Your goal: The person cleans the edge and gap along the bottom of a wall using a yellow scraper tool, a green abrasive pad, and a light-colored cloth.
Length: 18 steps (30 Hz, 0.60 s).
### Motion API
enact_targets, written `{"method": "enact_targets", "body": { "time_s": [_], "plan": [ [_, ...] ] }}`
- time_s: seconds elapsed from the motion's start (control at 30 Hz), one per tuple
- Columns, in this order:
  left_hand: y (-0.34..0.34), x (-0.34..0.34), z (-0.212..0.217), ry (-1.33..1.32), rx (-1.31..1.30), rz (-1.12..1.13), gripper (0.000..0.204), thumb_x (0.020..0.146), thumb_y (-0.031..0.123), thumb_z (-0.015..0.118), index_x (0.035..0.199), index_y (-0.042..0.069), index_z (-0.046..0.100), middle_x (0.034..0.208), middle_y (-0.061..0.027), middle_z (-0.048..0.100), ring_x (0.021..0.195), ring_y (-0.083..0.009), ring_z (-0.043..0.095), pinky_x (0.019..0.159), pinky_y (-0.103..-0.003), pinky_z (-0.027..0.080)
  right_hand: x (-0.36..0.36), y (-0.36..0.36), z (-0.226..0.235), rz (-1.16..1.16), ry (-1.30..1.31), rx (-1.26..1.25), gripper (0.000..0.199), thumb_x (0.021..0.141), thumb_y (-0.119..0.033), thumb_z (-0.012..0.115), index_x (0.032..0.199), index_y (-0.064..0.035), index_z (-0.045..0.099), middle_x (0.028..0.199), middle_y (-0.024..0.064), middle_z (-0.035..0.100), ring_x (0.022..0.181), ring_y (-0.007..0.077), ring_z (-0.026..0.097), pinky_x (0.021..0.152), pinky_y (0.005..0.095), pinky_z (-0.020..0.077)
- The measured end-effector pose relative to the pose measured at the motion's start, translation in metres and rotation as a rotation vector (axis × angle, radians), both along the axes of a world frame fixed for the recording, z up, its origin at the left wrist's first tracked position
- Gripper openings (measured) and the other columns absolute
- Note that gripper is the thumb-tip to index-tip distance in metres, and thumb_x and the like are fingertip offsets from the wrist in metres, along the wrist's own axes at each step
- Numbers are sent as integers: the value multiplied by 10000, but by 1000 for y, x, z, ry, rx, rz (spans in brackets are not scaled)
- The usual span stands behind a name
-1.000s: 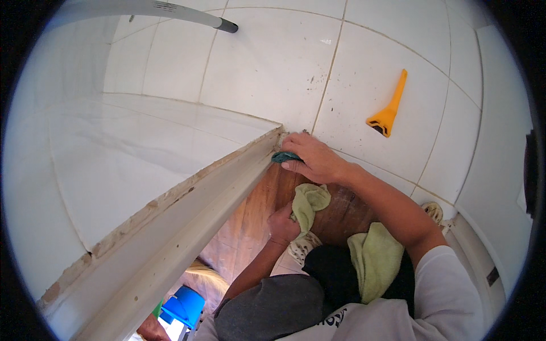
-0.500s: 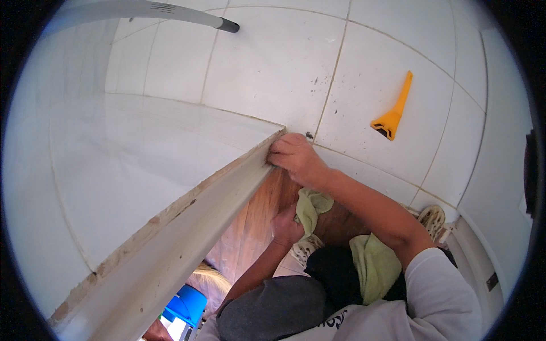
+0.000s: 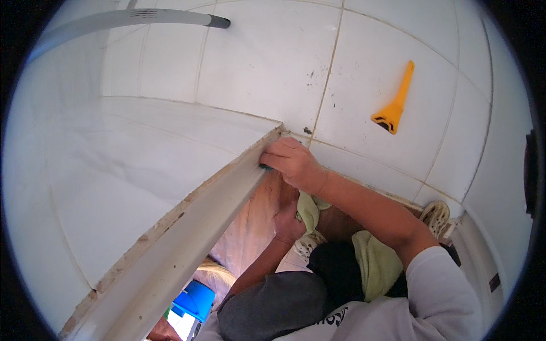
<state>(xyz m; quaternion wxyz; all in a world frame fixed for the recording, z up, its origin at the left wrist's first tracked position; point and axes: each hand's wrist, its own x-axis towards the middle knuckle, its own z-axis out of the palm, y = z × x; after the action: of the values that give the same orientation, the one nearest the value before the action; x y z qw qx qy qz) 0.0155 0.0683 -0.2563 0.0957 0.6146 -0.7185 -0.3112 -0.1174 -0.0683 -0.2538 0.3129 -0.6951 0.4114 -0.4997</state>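
At the centre of the frame, you press your right hand to the upper end of a pale frame, fingers together and clamped on a dark green pad, of which only a sliver shows beneath them. Below, your left hand closes on a light green cloth, its folds hanging out past your fist under the right forearm. A second cloth, of like colour, lies across your lap in the lower right of centre

The step in hand appears to be rubbing the pale frame close to the corner of the white tiles. The next move seems to call for steady pressure along that face, with the pad held flat and your fingertips clear of the rough, chipped edge. A yellow scraper lies at upper right, well apart from both hands; dark crumbs sit just above your right hand

No brand can be told. Dark lettering on your pale shirt, at bottom centre, is broken by folds, and the small dark marks on the grey tube at upper left are too fine to read
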Motion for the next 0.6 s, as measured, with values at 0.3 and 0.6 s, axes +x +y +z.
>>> {"method": "enact_targets", "body": {
  "time_s": [0.3, 0.6],
  "plan": [
    [-8, -1, 3, -31, 48, 12, 351, 685, 305, 631, 969, 101, 596, 700, -124, 603, 616, -279, 600, 541, -356, 473, 3, 1, 15, -1, -17, -12, 224, 599, -1, 550, 819, 2, 596, 801, 97, 543, 766, 263, 528, 688, 339, 428],
    [0, 11, 1, -128, 106, -26, 359, 694, 299, 623, 1002, 118, 595, 711, -120, 611, 599, -286, 598, 539, -368, 471, 5, 0, 18, 25, -21, 0, 233, 602, 17, 540, 825, -3, 605, 811, 100, 550, 776, 269, 534, 676, 340, 433]
  ]
}}
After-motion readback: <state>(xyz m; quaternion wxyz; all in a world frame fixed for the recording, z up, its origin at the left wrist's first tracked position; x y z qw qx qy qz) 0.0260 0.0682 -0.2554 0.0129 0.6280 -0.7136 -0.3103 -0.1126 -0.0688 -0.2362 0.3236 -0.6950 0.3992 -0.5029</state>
